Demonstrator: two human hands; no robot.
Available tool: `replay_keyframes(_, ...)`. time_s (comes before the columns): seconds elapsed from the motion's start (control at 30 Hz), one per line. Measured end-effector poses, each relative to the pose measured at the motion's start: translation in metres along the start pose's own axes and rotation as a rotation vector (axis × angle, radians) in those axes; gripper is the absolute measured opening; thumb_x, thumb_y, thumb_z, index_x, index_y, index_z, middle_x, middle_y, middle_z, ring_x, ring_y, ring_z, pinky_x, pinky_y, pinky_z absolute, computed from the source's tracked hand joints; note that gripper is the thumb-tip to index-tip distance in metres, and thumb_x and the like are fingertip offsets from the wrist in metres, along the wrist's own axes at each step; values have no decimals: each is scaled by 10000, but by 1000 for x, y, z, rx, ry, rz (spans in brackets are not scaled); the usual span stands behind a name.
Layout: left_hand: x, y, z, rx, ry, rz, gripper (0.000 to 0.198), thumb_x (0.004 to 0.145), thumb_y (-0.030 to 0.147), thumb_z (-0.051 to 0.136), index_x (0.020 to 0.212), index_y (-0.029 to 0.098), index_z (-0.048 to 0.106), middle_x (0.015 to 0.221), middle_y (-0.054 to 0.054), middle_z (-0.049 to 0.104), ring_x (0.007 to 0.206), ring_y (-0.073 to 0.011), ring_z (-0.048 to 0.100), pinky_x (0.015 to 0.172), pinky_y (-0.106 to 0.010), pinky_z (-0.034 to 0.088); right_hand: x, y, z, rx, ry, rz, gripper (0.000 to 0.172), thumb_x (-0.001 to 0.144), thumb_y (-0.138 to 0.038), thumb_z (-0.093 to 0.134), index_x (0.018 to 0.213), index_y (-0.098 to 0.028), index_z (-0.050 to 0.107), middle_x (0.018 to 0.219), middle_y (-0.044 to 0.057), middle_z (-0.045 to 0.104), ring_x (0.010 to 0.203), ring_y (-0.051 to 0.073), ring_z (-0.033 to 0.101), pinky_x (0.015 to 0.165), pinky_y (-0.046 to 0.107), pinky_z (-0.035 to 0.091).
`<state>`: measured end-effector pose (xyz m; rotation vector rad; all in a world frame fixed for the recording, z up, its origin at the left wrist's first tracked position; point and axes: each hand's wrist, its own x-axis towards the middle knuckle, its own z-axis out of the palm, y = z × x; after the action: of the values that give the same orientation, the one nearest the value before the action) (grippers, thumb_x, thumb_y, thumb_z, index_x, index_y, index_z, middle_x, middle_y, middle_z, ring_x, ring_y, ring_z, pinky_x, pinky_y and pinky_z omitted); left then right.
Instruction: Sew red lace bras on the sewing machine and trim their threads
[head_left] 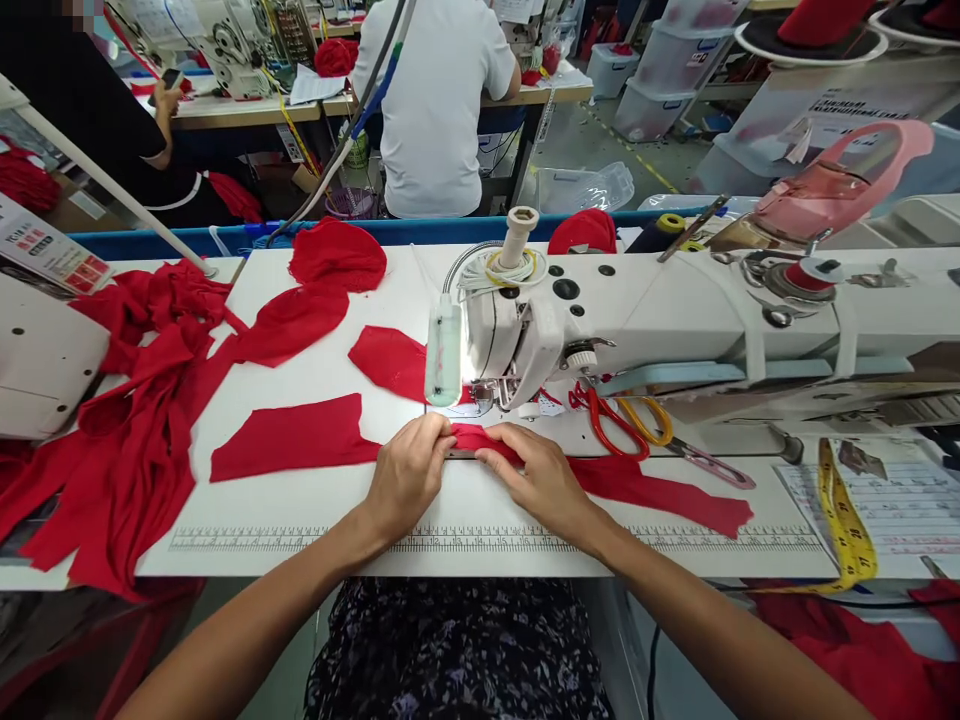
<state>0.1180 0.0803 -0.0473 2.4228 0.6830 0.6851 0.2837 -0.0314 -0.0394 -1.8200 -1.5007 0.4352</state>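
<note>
A long strip of red fabric lies across the white sewing table, its right end stretching past my right forearm. My left hand pinches the strip just in front of the sewing machine's needle area. A short way to the right, my right hand grips the same strip between thumb and fingers. Between both hands a short folded stretch of the fabric shows. Another red piece lies behind my left hand, running toward the presser foot. The needle tip is too small to make out.
Red-handled scissors and yellow-handled snips lie right of the needle. Tangled red fabric is heaped at left. A tape measure hangs over the right edge. A pink-lidded jug stands behind the machine. Two people are beyond the table.
</note>
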Motion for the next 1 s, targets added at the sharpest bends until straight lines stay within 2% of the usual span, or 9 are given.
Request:
replay_keyframes(0.1, 12, -5, 3, 55, -5, -26, 41, 973, 194, 495, 1004, 199, 521, 889, -22, 641, 786, -161, 620, 701, -262, 471, 7, 8, 0, -18, 36, 67, 180, 955, -340, 557, 1035, -211, 654, 983, 59, 746, 905, 220, 693, 793, 345, 518)
replay_keyframes(0.17, 18, -8, 3, 101, -41, -12, 94, 967, 194, 504, 1050, 187, 548, 920, -36, 666, 808, -167, 634, 708, -265, 481, 10, 13, 3, -126, 54, 53, 216, 968, -331, 523, 1067, -194, 657, 994, 75, 750, 893, 236, 696, 780, 357, 508)
replay_keyframes(0.27, 23, -13, 2, 153, -110, 40, 177, 976, 166, 465, 1089, 196, 597, 897, -30, 667, 763, -154, 614, 658, -249, 461, 14, 18, 7, -334, 92, -15, 271, 979, -306, 483, 1143, -160, 641, 968, 99, 740, 814, 242, 680, 684, 340, 468)
replay_keyframes(0.43, 23, -20, 2, 266, -102, 137, 275, 949, 112, 437, 1046, 220, 671, 885, -39, 659, 709, -136, 578, 534, -221, 380, 16, 19, 9, -501, 88, -139, 253, 1000, -260, 445, 1006, -215, 694, 809, 57, 683, 764, 196, 609, 597, 289, 362)
replay_keyframes(0.63, 19, -24, 3, 348, -64, 181, 309, 911, 103, 479, 1086, 244, 691, 847, -40, 640, 663, -146, 532, 469, -235, 313, 12, 23, 11, -502, 70, -200, 268, 992, -203, 460, 1061, -242, 716, 895, 64, 686, 848, 201, 600, 636, 310, 388)
replay_keyframes(0.8, 20, -20, 0, 343, -96, 145, 294, 890, 84, 483, 999, 236, 710, 846, -42, 626, 683, -149, 532, 477, -234, 313, 9, 22, 12, -517, 87, -210, 292, 981, -211, 480, 1168, -232, 702, 852, 72, 682, 854, 216, 610, 652, 319, 432)
replay_keyframes(1.0, 18, -20, 1, 319, -58, 156, 314, 870, 52, 475, 987, 228, 707, 842, -39, 630, 691, -146, 544, 488, -242, 310, 8, 21, 12, -495, 103, -250, 304, 971, -174, 483, 1194, -191, 689, 817, 69, 687, 852, 215, 615, 681, 317, 465)
